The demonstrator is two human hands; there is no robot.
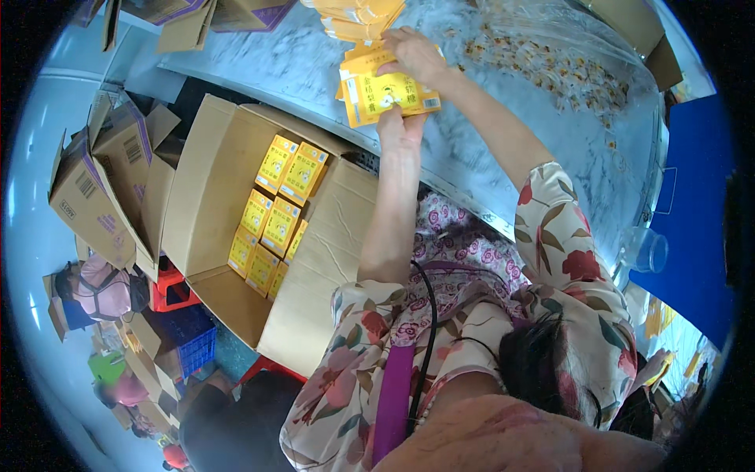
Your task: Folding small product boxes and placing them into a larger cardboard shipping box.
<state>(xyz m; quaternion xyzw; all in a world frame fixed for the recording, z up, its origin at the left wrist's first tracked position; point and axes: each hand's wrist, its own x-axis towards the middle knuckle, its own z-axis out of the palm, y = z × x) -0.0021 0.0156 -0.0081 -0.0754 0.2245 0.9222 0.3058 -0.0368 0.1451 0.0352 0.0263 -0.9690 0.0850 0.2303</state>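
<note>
Over the marbled tabletop I hold a yellow carton [376,94] with a printed front. My left hand [401,128] grips its lower edge, thumb on the front and the other fingers mostly hidden beneath. At the carton's upper end, my right hand [415,57] curls its fingers and thumb over the flaps; the exact contact there is partly hidden. More yellow card pieces lie under and behind this carton. A stack of flat orange-yellow cartons [362,20] sits just beyond, at the table's far side.
Left of my left forearm stands an open cardboard box [208,189] with several packed yellow cartons [279,224]. Small wrapped pieces [543,75] lie spread beside clear plastic sheeting at the far right. A clear plastic jar [646,250] is at the right edge. Other people are at the left.
</note>
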